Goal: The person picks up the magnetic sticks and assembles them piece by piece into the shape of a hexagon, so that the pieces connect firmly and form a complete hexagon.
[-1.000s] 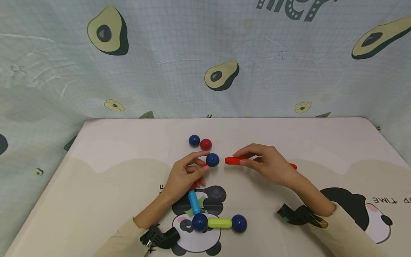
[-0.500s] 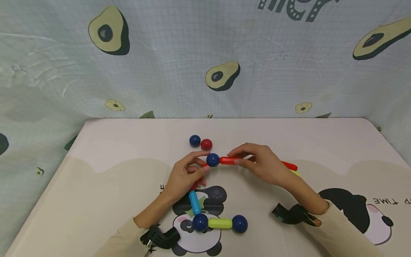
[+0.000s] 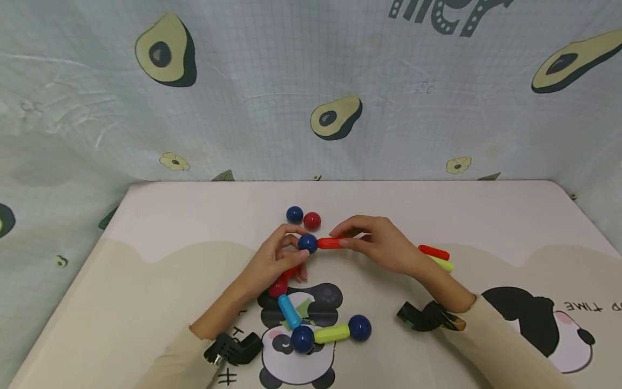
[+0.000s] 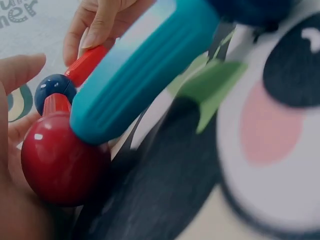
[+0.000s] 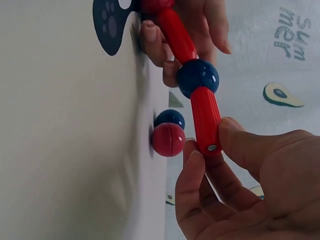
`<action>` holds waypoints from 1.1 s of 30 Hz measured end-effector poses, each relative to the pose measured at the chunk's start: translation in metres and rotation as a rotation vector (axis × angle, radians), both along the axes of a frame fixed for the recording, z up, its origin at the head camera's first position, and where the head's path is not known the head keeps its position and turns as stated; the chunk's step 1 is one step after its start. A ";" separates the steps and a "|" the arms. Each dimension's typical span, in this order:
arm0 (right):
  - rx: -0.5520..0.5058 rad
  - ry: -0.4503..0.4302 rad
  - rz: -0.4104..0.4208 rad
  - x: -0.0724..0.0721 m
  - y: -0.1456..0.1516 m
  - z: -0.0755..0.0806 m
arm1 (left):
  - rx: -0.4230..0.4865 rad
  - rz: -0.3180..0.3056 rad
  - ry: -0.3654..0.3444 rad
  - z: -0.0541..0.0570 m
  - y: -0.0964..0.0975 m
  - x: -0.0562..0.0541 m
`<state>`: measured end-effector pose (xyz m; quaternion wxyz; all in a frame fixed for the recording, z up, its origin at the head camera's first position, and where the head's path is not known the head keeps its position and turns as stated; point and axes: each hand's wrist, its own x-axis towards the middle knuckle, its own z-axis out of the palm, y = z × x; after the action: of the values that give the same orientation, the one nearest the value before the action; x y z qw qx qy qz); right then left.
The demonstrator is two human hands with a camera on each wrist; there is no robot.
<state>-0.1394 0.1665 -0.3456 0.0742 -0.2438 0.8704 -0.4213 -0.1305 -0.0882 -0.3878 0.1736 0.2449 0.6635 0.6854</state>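
My right hand (image 3: 374, 240) pinches a red magnetic rod (image 5: 205, 117) near its free end, where a small metal disc shows. The rod's other end meets a blue ball (image 3: 308, 243). My left hand (image 3: 272, 259) holds the chain there, its fingers curled about that ball and another red rod (image 5: 177, 35). From this rod the chain continues through a red ball (image 4: 65, 160), a light-blue rod (image 3: 289, 312), a second blue ball (image 3: 303, 339) and a lime rod (image 3: 332, 334) to a blue end ball (image 3: 360, 328).
A loose blue ball (image 3: 294, 214) and red ball (image 3: 312, 220) lie side by side beyond the hands. Right of the right hand, a spare red rod (image 3: 434, 252) and a lime rod (image 3: 441, 263) lie on the panda-printed table (image 3: 194, 216). An avocado-printed cloth (image 3: 252, 65) hangs behind.
The right hand has moved left, bringing its red rod to the blue ball. The left hand has shifted slightly left with that ball, and the chain's near part has turned a little.
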 end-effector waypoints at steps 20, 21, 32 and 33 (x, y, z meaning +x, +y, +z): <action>-0.038 -0.021 0.050 -0.011 -0.032 0.000 | -0.097 0.115 0.002 -0.003 -0.004 0.000; -0.045 -0.017 0.033 -0.012 -0.031 0.000 | -0.097 0.118 0.001 -0.003 -0.004 0.000; -0.025 0.038 -0.118 -0.033 -0.031 -0.014 | -0.044 0.104 0.028 -0.004 -0.006 -0.001; -0.023 0.044 -0.112 -0.034 -0.033 -0.017 | -0.049 0.105 0.028 -0.004 -0.005 -0.001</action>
<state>-0.1731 0.1340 -0.3622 0.0284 -0.2046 0.8793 -0.4291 -0.1318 -0.0934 -0.3920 0.1341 0.2148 0.6944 0.6735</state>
